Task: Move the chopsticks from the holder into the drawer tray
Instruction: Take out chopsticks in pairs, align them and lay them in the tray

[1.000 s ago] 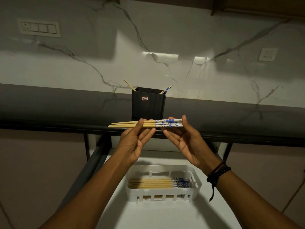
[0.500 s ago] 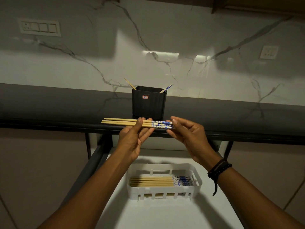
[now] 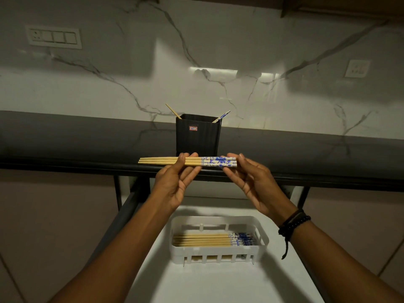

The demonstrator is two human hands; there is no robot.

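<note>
I hold a small bundle of wooden chopsticks (image 3: 166,161) with blue-and-white patterned ends level in front of the black holder (image 3: 197,136). My left hand (image 3: 177,178) pinches the bundle near its middle, thumb on top. My right hand (image 3: 251,180) pinches the patterned ends between thumb and fingertips. Two chopsticks still lean in the holder, one at its left corner (image 3: 172,110) and one at its right corner (image 3: 223,115). Below, the white slotted tray (image 3: 218,258) in the open drawer holds several chopsticks (image 3: 201,239) lying side by side.
The holder stands on a dark counter (image 3: 87,138) against a marble wall. The drawer's white floor (image 3: 207,285) stretches toward me in front of the tray, with dark frame rails on either side. A beaded bracelet (image 3: 293,224) circles my right wrist.
The bundle slid a little left, then back right, staying level. My right hand went from cupping the patterned ends to pinching their tips. The tray and holder have not moved.
</note>
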